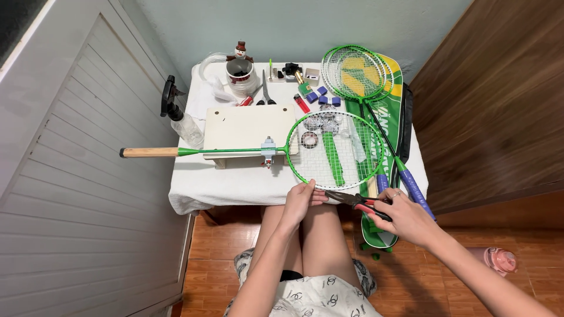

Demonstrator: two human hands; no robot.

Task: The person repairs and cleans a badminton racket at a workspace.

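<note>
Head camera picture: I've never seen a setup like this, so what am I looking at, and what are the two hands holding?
The one picture comes from a camera worn on a seated person's head, looking down at their own bare hands and knees. In front is a small table under a white cloth. A green racket with a wooden grip lies across it, its shaft clamped on a pale wooden block. The left hand pinches the near rim of the racket head. The right hand holds red-handled pliers, their tip at that rim. Behind lie more green rackets on a green cover, scissors, a spray bottle and a white tub.
</note>
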